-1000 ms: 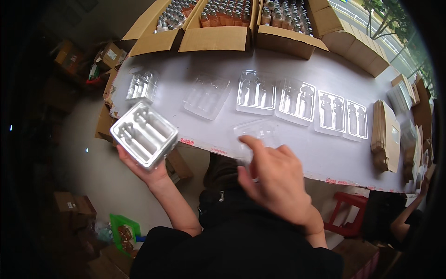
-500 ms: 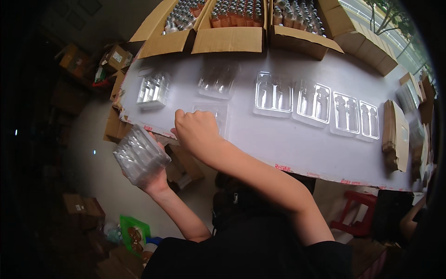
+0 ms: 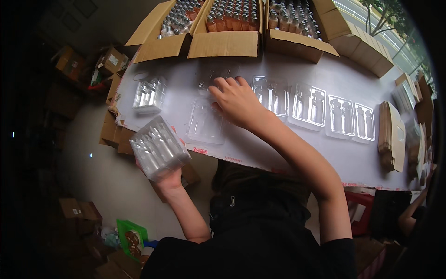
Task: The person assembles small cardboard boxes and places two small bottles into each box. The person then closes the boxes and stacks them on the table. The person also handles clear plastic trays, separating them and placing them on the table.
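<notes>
My left hand is closed around a stack of clear plastic blister trays, held off the table's near edge. The nested trays have moulded hollows and are tilted. Over the table, my right hand has its fingers apart and nothing visible in them. It is just right of a single clear tray lying near the front edge; whether it touches that tray I cannot tell. Beyond its fingers lies another clear tray, partly covered by the hand.
Further clear trays lie in a row to the right. Another tray stack stands at the left. Open cartons of small capped bottles line the back. Folded cardboard stands at the right end. A green basket is on the floor.
My right hand has moved right and away from me, from a fist to spread fingers, and a near tray shows more fully. My left hand has brought the stack slightly right.
</notes>
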`<action>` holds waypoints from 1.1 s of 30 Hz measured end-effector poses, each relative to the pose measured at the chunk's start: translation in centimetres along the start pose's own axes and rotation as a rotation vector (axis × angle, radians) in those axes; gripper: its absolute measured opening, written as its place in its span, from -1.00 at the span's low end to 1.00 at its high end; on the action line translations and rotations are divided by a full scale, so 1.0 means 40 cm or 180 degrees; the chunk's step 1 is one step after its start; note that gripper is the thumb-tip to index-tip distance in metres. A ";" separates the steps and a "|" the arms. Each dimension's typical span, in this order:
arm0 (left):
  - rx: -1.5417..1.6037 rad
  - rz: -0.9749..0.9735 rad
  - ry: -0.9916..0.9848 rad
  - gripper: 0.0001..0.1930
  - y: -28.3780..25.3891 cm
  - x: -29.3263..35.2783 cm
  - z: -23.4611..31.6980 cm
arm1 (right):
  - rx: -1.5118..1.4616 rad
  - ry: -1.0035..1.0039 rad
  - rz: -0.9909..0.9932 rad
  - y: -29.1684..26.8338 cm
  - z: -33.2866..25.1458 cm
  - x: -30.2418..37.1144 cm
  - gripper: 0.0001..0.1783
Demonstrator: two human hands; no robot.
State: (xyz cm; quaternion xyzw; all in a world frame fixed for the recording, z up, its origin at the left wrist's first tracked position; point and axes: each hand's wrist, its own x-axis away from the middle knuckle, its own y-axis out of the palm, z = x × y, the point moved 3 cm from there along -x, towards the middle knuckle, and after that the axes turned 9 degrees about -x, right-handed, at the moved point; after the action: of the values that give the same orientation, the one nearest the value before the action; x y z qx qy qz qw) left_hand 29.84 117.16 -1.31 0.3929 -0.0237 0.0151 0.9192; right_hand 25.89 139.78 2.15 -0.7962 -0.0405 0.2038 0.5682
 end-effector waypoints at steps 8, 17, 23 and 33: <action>0.0702 -0.0365 -0.0373 -0.37 0.036 0.022 -0.054 | 0.0154 0.0113 0.0069 -0.127 0.030 0.194 -0.14; 0.0185 -0.0122 -0.0232 -0.41 0.096 0.003 -0.089 | 0.0412 0.0130 0.0131 -0.038 0.080 0.138 0.05; 0.0226 0.0150 -0.0053 -0.39 0.112 0.007 -0.068 | 0.0343 0.0119 0.0345 -0.099 0.074 0.182 -0.08; 0.0271 -0.0678 0.0049 -0.21 0.133 0.048 -0.070 | 0.0681 0.1599 0.0267 -0.236 0.184 0.558 -0.23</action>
State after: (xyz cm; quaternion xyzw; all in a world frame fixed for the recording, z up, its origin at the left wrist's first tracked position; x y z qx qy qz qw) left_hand 31.59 122.87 0.71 0.4317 0.0258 -0.0787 0.8982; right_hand 45.11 156.25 2.65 -0.7582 0.1565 0.0264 0.6324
